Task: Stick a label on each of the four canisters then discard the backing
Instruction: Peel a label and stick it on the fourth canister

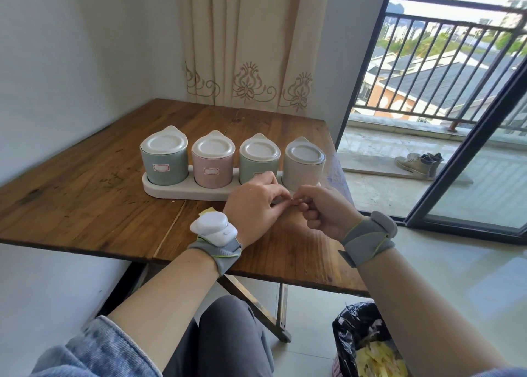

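The left hand [253, 205] and right hand [322, 214] meet, both grips pinching something tiny, perhaps a label [291, 201]. Four lidded pastel ceramic canisters [212, 162] stand just behind.

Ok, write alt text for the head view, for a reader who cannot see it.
A person's left hand and right hand pinch a small pale scrap between them over a wooden table, in front of four lidded canisters standing in a white tray. The leftmost green canister and the pink canister show labels; the grey canister at the right shows none.
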`<state>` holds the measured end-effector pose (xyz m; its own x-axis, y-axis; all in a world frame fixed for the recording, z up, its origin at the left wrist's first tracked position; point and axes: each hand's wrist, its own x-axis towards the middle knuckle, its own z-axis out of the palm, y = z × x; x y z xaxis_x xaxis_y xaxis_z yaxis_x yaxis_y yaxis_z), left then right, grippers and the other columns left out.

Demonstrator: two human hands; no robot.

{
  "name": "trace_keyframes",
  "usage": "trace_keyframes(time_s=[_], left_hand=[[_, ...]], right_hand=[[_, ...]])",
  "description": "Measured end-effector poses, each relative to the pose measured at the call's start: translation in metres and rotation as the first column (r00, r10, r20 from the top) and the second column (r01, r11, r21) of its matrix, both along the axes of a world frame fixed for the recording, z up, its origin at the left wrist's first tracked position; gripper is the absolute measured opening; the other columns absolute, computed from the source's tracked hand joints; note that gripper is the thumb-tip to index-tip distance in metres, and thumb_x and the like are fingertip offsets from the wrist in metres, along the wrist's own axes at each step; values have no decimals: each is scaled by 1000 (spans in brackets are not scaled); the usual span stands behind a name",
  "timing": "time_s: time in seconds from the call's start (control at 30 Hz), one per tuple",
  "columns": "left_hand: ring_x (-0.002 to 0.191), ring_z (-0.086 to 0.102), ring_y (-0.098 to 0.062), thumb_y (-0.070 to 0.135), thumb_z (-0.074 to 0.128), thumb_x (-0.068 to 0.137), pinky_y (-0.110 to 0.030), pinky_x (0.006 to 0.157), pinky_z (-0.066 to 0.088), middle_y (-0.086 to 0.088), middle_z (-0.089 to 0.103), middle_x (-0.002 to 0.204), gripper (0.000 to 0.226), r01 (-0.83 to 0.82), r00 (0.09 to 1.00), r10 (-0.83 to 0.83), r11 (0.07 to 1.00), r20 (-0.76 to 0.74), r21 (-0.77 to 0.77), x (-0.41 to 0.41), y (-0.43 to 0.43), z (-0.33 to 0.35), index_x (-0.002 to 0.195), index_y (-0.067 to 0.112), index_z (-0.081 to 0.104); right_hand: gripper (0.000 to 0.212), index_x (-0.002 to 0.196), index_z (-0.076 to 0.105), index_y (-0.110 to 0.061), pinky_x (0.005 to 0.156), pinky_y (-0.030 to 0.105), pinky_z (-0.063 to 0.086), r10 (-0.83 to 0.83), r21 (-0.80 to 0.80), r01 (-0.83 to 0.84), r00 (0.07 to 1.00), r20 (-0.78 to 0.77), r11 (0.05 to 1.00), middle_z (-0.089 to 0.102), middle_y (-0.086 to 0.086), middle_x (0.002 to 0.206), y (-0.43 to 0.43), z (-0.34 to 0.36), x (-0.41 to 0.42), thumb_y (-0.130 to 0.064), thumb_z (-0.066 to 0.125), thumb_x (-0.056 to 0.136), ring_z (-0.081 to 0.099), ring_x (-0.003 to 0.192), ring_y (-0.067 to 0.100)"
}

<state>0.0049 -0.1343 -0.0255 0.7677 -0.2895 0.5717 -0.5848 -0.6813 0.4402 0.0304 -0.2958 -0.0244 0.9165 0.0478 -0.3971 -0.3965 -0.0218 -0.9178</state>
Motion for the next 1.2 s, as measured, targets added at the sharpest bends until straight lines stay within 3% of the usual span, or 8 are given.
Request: trace_keyframes(time_s=[0.17,0.3,0.47,0.6,0.8,0.93,1.07,1.2], left_hand=[[63,49,-4,24,69,82,-17,60,41,1,57,77,9,-99,987,63,962,-145,-254,4,-11,3,85,17,74],[73,60,-5,27,70,82,-20,69,50,-3,70,84,13,-170,953,16,855,-303,-490,7,-16,6,87,16,74],[74,62,-3,28,70,82,-16,71,51,-1,73,83,12,-174,933,-50,804,-356,-569,12,-25,6,88,18,74],[74,62,2,28,70,82,-9,66,49,2,72,80,13,-150,934,-76,802,-348,-579,16,-31,6,88,18,74],[69,61,-9,24,65,86,-18,67,49,-3,71,79,16,-208,976,142,838,-167,-505,23,-35,10,95,14,75],[77,53,-8,15,63,85,-11,71,39,0,62,87,21,-65,995,80,977,66,-205,35,-32,26,105,14,71],[113,52,-17,14,61,82,-31,97,41,2,61,121,39,-9,999,12,995,-35,99,50,-30,34,120,19,63],[119,51,-18,14,62,79,-37,102,39,5,59,127,44,24,991,-4,988,-131,153,56,-29,33,123,20,61]], right_hand=[[5,74,59,-9,31,17,25,-67,53,66,997,25,996,46,-1,51,-10,3,0,-14,60,75,32,36,8],[9,80,70,-5,34,19,30,-148,35,145,983,113,989,54,3,61,-17,7,-1,-10,64,76,40,43,9],[17,94,76,-8,51,21,43,-53,23,49,982,183,999,65,9,90,-23,13,-3,-14,73,78,51,64,12],[17,93,76,-9,56,22,46,-29,-37,38,975,220,999,65,6,88,-28,19,-4,-21,74,80,51,73,15],[9,73,71,-22,59,22,41,-80,-291,224,897,434,930,63,-3,70,-40,24,-5,-21,70,82,55,69,12],[7,76,72,-21,78,24,40,73,-492,247,836,544,835,61,-2,97,-45,19,-1,-26,71,81,54,91,13],[5,82,74,-24,102,39,38,198,-604,213,818,540,768,52,-2,123,-38,15,3,-27,69,82,41,121,19],[6,85,74,-26,107,42,33,211,-630,236,808,550,740,51,1,132,-34,16,5,-26,68,83,35,126,20]])
